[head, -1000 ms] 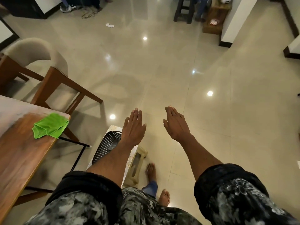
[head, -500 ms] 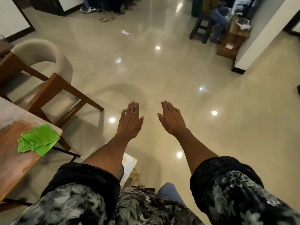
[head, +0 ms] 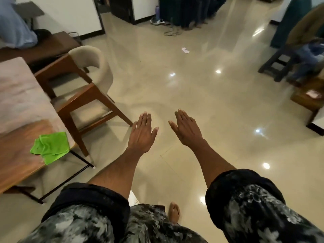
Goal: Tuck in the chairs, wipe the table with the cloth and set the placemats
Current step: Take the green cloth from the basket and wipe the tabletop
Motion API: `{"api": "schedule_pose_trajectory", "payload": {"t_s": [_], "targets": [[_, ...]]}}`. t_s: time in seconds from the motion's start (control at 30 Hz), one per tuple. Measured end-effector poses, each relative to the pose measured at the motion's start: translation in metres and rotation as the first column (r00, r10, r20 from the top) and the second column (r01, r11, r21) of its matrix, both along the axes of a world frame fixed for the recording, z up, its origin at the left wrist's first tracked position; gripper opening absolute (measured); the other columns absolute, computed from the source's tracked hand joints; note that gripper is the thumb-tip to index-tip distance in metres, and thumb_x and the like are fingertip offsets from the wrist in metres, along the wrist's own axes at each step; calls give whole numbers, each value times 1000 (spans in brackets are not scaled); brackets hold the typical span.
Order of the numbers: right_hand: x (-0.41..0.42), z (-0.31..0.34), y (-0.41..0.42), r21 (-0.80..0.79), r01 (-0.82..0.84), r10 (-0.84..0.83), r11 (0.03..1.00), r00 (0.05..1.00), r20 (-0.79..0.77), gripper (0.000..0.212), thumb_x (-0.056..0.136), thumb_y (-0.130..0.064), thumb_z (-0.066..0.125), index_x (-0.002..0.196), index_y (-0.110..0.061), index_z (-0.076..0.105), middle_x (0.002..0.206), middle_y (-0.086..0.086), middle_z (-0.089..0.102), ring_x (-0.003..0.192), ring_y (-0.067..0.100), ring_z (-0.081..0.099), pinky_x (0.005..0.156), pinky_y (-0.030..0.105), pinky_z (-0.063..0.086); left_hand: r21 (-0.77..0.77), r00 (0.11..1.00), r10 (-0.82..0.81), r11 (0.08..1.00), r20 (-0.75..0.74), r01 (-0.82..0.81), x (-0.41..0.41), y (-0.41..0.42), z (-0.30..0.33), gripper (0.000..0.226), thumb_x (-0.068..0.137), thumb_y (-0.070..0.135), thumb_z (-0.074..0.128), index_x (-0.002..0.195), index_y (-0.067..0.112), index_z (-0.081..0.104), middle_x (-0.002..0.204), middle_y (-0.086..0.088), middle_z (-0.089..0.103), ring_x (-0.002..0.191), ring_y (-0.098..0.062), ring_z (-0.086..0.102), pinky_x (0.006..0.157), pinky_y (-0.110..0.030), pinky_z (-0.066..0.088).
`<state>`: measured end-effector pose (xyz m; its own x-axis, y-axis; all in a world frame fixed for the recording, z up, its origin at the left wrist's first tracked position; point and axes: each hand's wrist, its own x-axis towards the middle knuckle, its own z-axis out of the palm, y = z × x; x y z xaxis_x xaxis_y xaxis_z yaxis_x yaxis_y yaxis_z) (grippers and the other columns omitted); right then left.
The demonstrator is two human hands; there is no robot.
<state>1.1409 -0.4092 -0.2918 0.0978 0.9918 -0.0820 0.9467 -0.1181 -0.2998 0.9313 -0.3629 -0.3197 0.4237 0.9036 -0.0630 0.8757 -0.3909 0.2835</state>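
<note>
Both hands free, first chair not yet tucked in

The left hand [head: 142, 133] and right hand [head: 186, 129] hover flat, holding nothing; the cloth [head: 50, 147] lies on the surface [head: 19, 155] corner; beyond, the chair [head: 82, 88] stands pulled out, probably needing a push first.

Your left hand [head: 142, 133] and right hand [head: 187, 129] hover flat over the floor [head: 219, 102], cloth [head: 50, 147] on the table [head: 15, 160] at left, beside the chair [head: 82, 95].

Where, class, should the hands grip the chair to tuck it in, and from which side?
Probably the curved cream backrest of the chair, one hand on each end, from behind, the side away from the table. The seat faces the table, so a push on the backrest would slide it under.
</note>
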Motion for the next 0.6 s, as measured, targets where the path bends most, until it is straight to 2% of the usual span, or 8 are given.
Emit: {"api": "schedule_pose_trajectory", "payload": {"t_s": [0.1,0.2,0.3,0.43,0.5,0.6], "targets": [[-5,-3,31,-25,-102,102,994,995,-1,89,103,-68,7,162,-6,31,173,17,26,162,30,22,125,44,28,-25,994,102,994,-34,-103,-11,10,-5,73,115,52,22,171,10,6,180,-9,3,167,-23,1,133,-44,9],[-18,-13,64,-22,-194,194,981,981,1,71,112,-56,25,162,-6,31,173,16,27,162,29,22,126,43,25,-34,976,205,978,-68,-208,-28,26,-14,74,114,54,18,172,10,4,180,-9,0,167,-23,-2,133,-43,7],[-36,-22,96,-28,-288,288,957,958,-13,68,113,-53,29,162,-6,31,173,16,26,162,28,21,126,42,24,-67,956,285,955,-67,-289,-43,47,-17,74,114,53,18,172,11,1,180,-8,-3,167,-23,-6,134,-43,5],[-62,-23,145,-45,-380,380,924,925,-4,72,112,-58,25,163,-7,30,174,16,25,163,27,20,127,41,23,-88,917,397,913,-34,-399,-64,78,-21,73,115,52,20,171,11,0,180,-8,-6,167,-23,-7,134,-43,3],[-76,-21,169,-57,-424,426,904,905,16,86,104,-68,12,162,-7,32,173,16,27,162,29,22,126,43,25,-78,885,464,882,-14,-464,-75,95,-26,74,115,52,21,171,11,-2,180,-8,-9,167,-23,-9,134,-43,2],[-95,-16,202,-67,-500,503,863,863,50,99,95,-71,0,162,-6,33,172,17,29,161,30,25,125,44,28,-103,839,544,837,37,-538,-90,117,-23,74,115,51,21,171,11,-4,179,-8,-11,166,-22,-10,133,-41,0]]}}
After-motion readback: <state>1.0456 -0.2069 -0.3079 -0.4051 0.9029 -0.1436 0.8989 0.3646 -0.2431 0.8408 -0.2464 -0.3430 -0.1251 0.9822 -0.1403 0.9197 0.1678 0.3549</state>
